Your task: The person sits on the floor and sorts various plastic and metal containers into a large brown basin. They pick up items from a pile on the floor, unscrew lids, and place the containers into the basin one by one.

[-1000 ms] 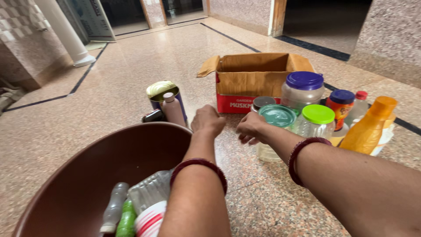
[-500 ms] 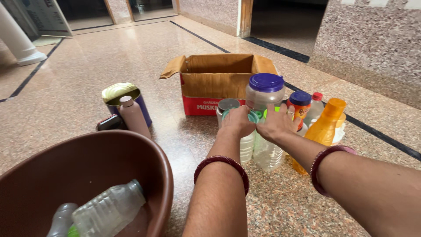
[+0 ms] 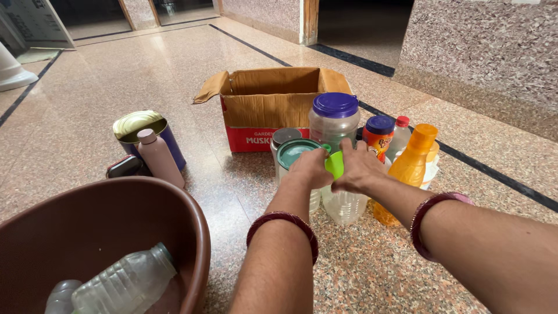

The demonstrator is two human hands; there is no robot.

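Two hands I see over the floor (image 3: pixel 87 87), both reaching to the group of jars in front of the cardboard box (image 3: pixel 270 104). My left hand (image 3: pixel 310 170) is curled around the jar with the dark green lid (image 3: pixel 297 152), the fingers closed on its side just below the lid. My right hand (image 3: pixel 358 168) holds a light green lid (image 3: pixel 334 164) between thumb and fingers, tilted over one clear plastic jar (image 3: pixel 343 204) that stands on the floor under it. Each wrist carries one dark red bangle.

Behind these stand one big clear jar with purple lid (image 3: pixel 333 119), one small grey-topped container (image 3: pixel 285 138), one red jar with blue lid (image 3: pixel 379 135), one clear bottle with red cap (image 3: pixel 400 136) and one orange bottle (image 3: pixel 408 168). Left of the box I count one metal tin (image 3: pixel 142 131), one pink bottle (image 3: pixel 156 157) touching it, and one dark flat thing (image 3: pixel 125 167), too small to tell. At the near left corner is one brown tub (image 3: pixel 116 221) with one clear crushed bottle (image 3: pixel 125 285) inside.
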